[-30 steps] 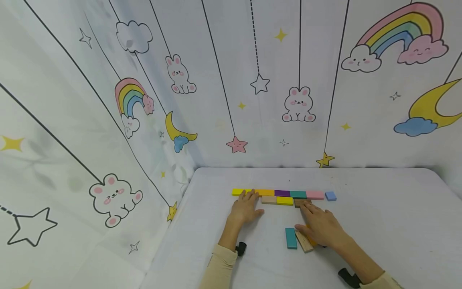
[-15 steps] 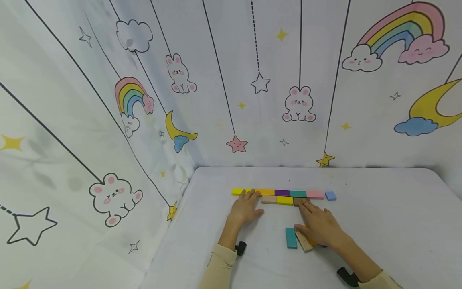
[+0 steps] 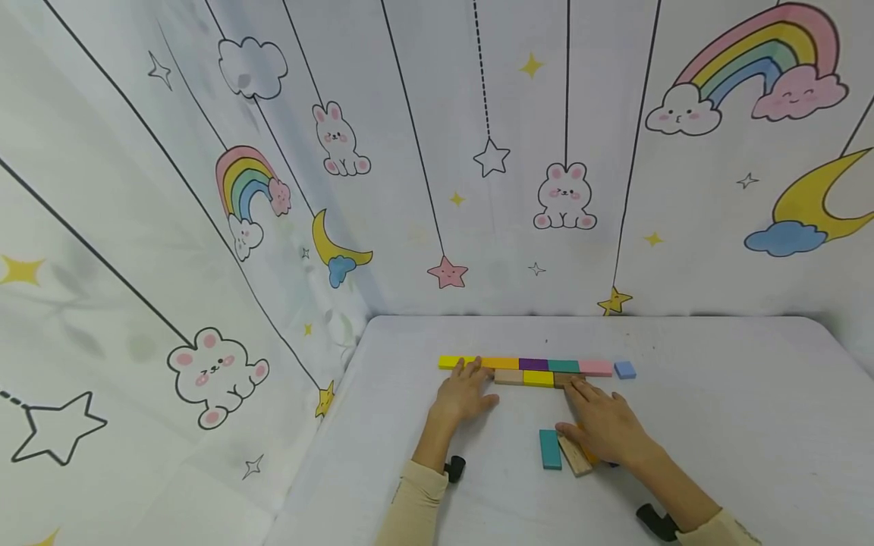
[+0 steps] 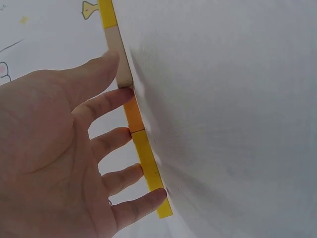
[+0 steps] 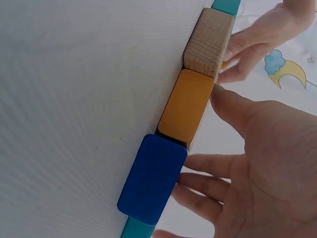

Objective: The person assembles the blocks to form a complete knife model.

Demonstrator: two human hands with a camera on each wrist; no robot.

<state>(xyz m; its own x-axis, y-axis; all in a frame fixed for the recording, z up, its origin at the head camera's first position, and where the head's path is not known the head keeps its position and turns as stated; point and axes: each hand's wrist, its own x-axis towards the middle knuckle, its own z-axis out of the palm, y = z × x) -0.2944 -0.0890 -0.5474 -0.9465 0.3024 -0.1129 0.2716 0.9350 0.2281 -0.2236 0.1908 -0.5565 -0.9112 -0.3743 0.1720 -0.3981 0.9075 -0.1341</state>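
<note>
Flat on the table, a back row of blocks runs through yellow (image 3: 448,362), orange (image 3: 503,364), purple (image 3: 533,365), teal (image 3: 563,366) and pink (image 3: 596,368). Before it lies a shorter row: a beige block (image 3: 508,378), a yellow block (image 3: 539,379) and a brown block (image 3: 568,379). My left hand (image 3: 464,396) has its fingertips on the yellow and orange blocks at the row's left end, beside the beige one. With extended fingers my right hand (image 3: 610,428) touches the brown block, partly covering it. Its thumb is above loose blocks nearer me.
Below the rows lie a teal block (image 3: 550,450), a plain wood block (image 3: 576,456) and an orange block (image 5: 187,106), partly under the right hand. A dark blue block (image 5: 152,179) shows in the right wrist view. A small light blue block (image 3: 624,370) sits right of the pink one.
The brown block has slid slightly left under my right fingers, closing the small gap to the yellow block. My left hand has stayed in place.
</note>
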